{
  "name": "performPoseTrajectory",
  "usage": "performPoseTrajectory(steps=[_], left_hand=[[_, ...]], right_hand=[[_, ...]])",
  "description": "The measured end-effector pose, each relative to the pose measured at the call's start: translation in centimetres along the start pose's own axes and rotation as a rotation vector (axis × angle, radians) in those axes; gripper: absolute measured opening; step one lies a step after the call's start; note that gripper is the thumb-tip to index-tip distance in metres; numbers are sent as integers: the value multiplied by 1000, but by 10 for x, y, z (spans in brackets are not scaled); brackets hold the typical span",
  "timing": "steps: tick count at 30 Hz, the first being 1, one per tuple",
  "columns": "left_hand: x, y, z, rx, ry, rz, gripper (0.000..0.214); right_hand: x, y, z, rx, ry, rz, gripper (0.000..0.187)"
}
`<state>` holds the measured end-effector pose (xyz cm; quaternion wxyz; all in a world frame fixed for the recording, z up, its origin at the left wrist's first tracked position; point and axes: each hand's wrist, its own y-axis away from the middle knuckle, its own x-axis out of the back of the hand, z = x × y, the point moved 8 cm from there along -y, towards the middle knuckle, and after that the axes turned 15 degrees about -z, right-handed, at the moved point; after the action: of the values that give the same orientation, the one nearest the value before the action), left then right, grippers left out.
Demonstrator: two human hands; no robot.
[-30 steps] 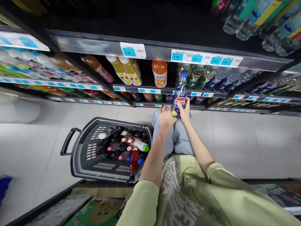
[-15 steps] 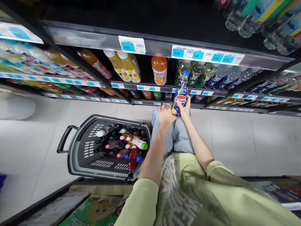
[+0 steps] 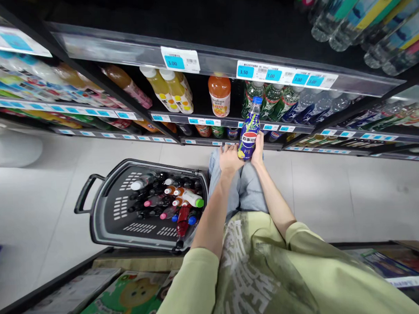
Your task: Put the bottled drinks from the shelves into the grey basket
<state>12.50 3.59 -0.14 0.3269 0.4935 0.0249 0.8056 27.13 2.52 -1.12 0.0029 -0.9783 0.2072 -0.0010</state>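
So the main change here is the grip: half a second ago the right thumb lay across the front of the blue bottle, and now it's off to the side, leaving most of the round label readable. The right hand is definitely holding it, wrapped around the lower right side, cap pointing up and away. Left hand isn't clenched, just draped over the left knee; can't tell if it touches the bottle's base. The bottle is above the knees, just in front of the lower shelf's front edge. Work-wise I'd call this a pause to look at it, since it's well apart from the basket, where other bottles are heaped toward the edge by the knees.
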Motion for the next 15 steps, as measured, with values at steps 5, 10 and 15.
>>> performPoseTrajectory(steps=[5, 10, 15], left_hand=[[0, 0, 0, 1, 4, -1, 47], [1, -1, 0, 0, 0, -4, 41], [1, -1, 0, -8, -11, -19, 38]], right_hand=[[0, -3, 6, -22, -33, -52, 62], [1, -1, 4, -30, -80, -90, 66], [1, -1, 4, -18, -141, -125, 70]])
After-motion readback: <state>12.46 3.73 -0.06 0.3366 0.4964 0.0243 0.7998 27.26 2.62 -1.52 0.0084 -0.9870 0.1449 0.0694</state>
